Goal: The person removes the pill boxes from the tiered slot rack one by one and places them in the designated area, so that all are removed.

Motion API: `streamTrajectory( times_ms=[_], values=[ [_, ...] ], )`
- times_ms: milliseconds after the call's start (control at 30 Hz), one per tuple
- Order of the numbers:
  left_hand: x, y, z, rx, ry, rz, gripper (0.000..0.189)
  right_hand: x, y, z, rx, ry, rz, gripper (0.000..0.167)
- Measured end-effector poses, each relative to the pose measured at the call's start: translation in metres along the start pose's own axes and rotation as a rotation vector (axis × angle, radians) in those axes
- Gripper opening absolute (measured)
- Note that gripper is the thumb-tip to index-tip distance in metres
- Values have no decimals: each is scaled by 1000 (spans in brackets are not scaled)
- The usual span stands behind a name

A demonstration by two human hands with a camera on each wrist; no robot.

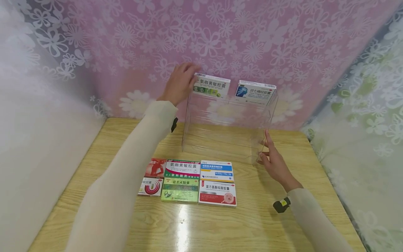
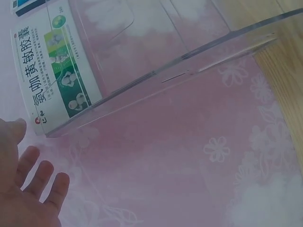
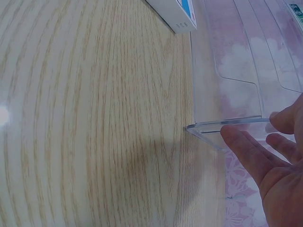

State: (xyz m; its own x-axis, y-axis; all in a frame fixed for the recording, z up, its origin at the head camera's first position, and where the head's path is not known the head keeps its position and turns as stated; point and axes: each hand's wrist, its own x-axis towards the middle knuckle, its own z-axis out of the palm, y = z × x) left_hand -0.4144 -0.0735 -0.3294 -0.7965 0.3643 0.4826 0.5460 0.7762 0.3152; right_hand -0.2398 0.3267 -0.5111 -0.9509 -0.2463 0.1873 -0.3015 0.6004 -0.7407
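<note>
A clear plastic display rack [image 1: 225, 127] with stepped tiers stands at the back of the table. On its top tier, a white and green medicine box [image 1: 211, 86] leans at the left and a white and blue medicine box [image 1: 255, 92] at the right. My left hand [image 1: 181, 82] is beside the upper left corner of the green box; in the left wrist view its fingers [image 2: 57, 189] are spread and loosely bent, holding nothing. Low on the rack's right side, my right hand [image 1: 274, 164] pinches the side panel between thumb and fingers [image 3: 251, 151].
In front of the rack, several medicine boxes lie flat in two rows, among them a green box [image 1: 180, 190], a red and white box [image 1: 217, 193] and a blue and white box [image 1: 216, 171]. A pink floral curtain [image 1: 201, 38] hangs behind the wooden table [image 1: 252, 217].
</note>
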Motion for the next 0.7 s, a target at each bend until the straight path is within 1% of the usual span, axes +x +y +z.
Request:
streamTrajectory(
  times_ms=[133,233,400,500,633,700],
  values=[
    [4,2,0,36,-39,-33,40,0,-1,-1,-3,-2,5,93],
    [4,1,3,38,-51,-54,39,0,-1,0,-5,-3,10,93],
    [3,-1,8,5,-27,-77,37,1,1,0,-10,4,8,94],
    [4,-1,10,-14,-14,-73,36,1,1,0,-15,7,4,94],
    [6,-1,12,-26,-19,-61,34,1,2,1,-17,5,5,94],
    [8,-1,12,-44,-22,-65,35,0,3,1,-17,3,7,94]
  ],
)
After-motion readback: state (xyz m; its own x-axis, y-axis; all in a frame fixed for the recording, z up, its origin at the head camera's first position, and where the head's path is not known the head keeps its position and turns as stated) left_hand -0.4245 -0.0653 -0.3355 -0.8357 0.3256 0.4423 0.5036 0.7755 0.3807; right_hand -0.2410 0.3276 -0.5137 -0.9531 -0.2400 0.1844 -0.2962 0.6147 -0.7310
